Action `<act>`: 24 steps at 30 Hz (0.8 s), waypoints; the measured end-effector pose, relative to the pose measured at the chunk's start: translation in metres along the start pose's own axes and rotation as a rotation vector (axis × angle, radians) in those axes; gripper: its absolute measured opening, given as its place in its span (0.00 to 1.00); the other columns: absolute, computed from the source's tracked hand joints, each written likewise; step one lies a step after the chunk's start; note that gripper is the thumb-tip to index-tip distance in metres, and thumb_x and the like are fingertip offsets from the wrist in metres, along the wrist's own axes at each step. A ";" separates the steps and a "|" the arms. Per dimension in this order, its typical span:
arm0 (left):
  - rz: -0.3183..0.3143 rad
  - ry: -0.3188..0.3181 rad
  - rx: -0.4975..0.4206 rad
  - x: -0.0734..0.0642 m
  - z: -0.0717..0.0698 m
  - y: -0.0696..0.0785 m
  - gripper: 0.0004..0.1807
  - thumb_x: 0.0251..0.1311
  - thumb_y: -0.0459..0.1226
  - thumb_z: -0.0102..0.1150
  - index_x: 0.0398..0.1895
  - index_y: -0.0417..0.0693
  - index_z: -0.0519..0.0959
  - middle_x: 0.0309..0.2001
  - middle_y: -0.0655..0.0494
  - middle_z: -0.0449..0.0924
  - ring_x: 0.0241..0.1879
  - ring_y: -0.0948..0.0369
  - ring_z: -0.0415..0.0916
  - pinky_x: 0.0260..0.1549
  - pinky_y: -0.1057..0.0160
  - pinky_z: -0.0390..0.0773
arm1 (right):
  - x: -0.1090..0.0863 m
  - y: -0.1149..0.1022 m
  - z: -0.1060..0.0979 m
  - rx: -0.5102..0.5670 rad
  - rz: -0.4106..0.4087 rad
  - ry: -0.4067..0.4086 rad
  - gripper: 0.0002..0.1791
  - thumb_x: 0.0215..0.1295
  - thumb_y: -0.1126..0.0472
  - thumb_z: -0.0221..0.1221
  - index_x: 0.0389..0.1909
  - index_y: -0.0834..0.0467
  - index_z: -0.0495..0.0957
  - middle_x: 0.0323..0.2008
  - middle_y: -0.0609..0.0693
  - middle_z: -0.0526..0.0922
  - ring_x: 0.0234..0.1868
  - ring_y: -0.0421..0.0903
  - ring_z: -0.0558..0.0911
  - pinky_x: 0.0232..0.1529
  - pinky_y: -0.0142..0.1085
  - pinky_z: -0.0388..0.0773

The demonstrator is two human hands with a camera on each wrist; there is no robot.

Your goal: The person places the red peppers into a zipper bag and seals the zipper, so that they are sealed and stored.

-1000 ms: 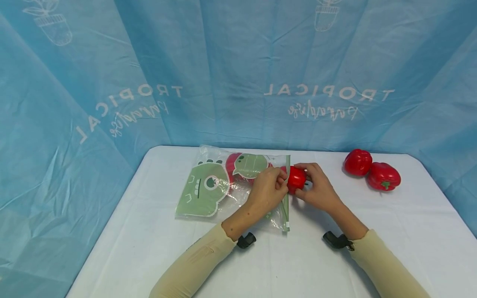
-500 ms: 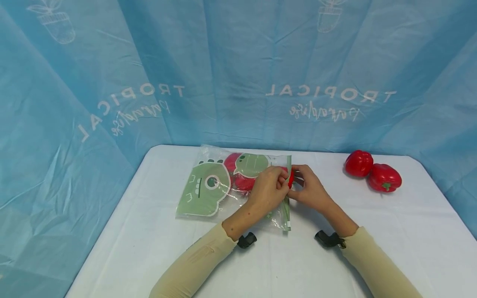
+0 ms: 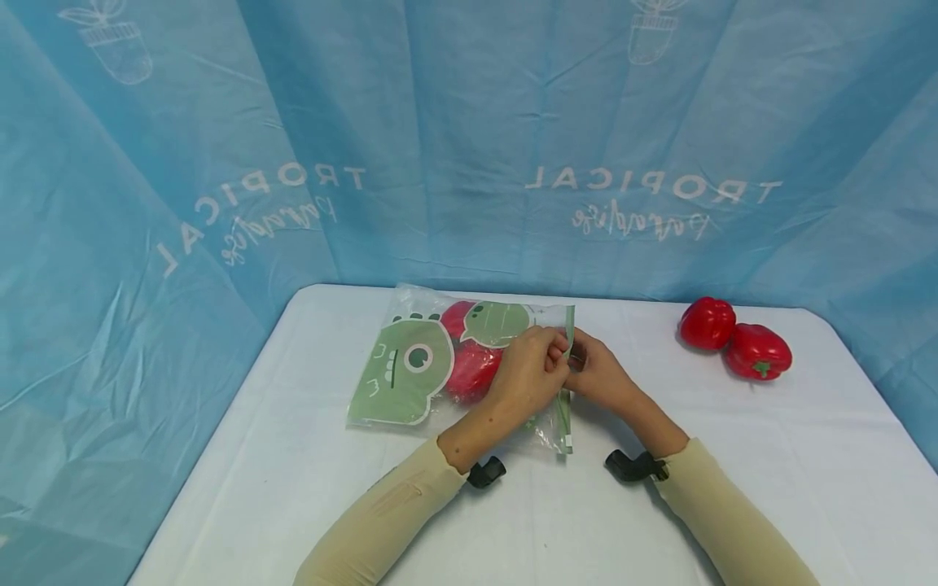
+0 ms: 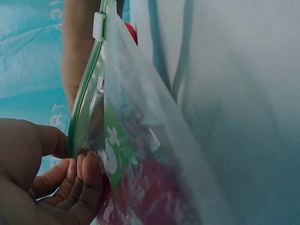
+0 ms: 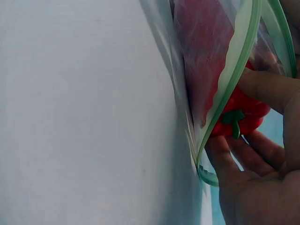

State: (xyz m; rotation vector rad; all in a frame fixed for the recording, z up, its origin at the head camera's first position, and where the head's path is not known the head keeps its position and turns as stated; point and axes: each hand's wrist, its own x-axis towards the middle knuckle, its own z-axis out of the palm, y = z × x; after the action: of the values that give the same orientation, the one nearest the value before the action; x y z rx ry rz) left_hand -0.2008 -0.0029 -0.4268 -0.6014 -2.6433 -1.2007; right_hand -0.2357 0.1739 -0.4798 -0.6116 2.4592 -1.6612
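Note:
A clear zip bag (image 3: 403,366) with green monster prints lies on the table, its mouth to the right. My left hand (image 3: 529,370) pinches the green-edged rim of the mouth, thumb against fingers in the left wrist view. At the opening, my right hand (image 3: 604,378) grips a red bell pepper (image 5: 255,105) between thumb and fingers. The right wrist view shows this pepper partly inside the mouth, green stem (image 5: 234,119) facing out; in the head view the hands hide it. Red shapes (image 3: 472,374) show through the plastic.
Two red bell peppers, one upright (image 3: 707,324) and one on its side (image 3: 758,352), touch at the back right of the white-covered table (image 3: 278,472). A blue curtain (image 3: 469,146) hangs behind the table. A white zip slider (image 4: 99,26) sits on the bag's rim.
My right hand has moved left, carrying the bell pepper into the bag's mouth. Red inside the bag has shifted left and shows more. My left hand keeps its grip on the rim.

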 end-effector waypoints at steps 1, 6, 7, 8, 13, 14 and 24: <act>0.001 0.000 -0.001 0.000 0.000 0.000 0.05 0.64 0.31 0.66 0.42 0.45 0.83 0.37 0.55 0.81 0.34 0.66 0.76 0.35 0.78 0.77 | 0.000 0.000 0.000 0.013 -0.007 -0.011 0.31 0.59 0.73 0.69 0.64 0.65 0.73 0.62 0.61 0.80 0.64 0.53 0.78 0.65 0.41 0.78; 0.006 0.002 -0.007 0.000 0.001 0.000 0.05 0.65 0.31 0.66 0.43 0.44 0.83 0.37 0.56 0.81 0.34 0.66 0.77 0.35 0.77 0.78 | -0.001 0.004 0.001 0.074 -0.030 -0.039 0.27 0.58 0.75 0.69 0.59 0.67 0.75 0.55 0.60 0.80 0.55 0.49 0.78 0.55 0.30 0.78; 0.007 0.002 -0.006 0.000 0.001 0.000 0.05 0.65 0.31 0.66 0.43 0.44 0.83 0.37 0.56 0.81 0.34 0.66 0.77 0.35 0.77 0.78 | -0.001 0.004 0.001 0.089 -0.030 -0.043 0.27 0.58 0.75 0.69 0.59 0.67 0.74 0.55 0.60 0.79 0.55 0.50 0.77 0.55 0.30 0.78; 0.006 0.002 -0.008 0.000 0.002 0.000 0.05 0.65 0.31 0.66 0.43 0.44 0.83 0.37 0.56 0.81 0.34 0.66 0.77 0.35 0.77 0.78 | -0.002 0.004 0.000 0.094 -0.027 -0.040 0.27 0.58 0.75 0.69 0.59 0.67 0.74 0.55 0.60 0.79 0.55 0.50 0.78 0.55 0.31 0.78; 0.013 0.005 0.004 0.001 0.004 0.000 0.05 0.65 0.31 0.65 0.42 0.44 0.84 0.37 0.57 0.81 0.34 0.66 0.77 0.35 0.78 0.77 | -0.007 0.002 -0.001 0.024 0.004 0.030 0.31 0.60 0.73 0.69 0.65 0.69 0.72 0.60 0.65 0.79 0.62 0.57 0.78 0.64 0.46 0.79; 0.014 0.006 0.006 0.001 0.004 0.000 0.05 0.65 0.31 0.65 0.42 0.44 0.84 0.37 0.57 0.81 0.34 0.66 0.77 0.35 0.78 0.77 | -0.008 0.001 -0.002 0.007 0.011 0.052 0.32 0.61 0.72 0.69 0.66 0.69 0.72 0.61 0.66 0.79 0.63 0.58 0.78 0.66 0.49 0.78; 0.008 0.010 0.029 0.001 0.002 0.000 0.06 0.63 0.31 0.65 0.42 0.45 0.84 0.35 0.57 0.82 0.33 0.66 0.76 0.34 0.76 0.77 | -0.026 -0.005 -0.017 -0.075 -0.031 0.143 0.28 0.65 0.74 0.67 0.65 0.69 0.72 0.59 0.67 0.80 0.62 0.63 0.80 0.64 0.56 0.78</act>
State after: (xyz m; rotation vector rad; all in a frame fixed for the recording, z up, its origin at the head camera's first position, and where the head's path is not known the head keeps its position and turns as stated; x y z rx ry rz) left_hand -0.2014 -0.0014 -0.4280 -0.5982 -2.6425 -1.1585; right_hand -0.2158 0.1973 -0.4717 -0.5614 2.6351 -1.6863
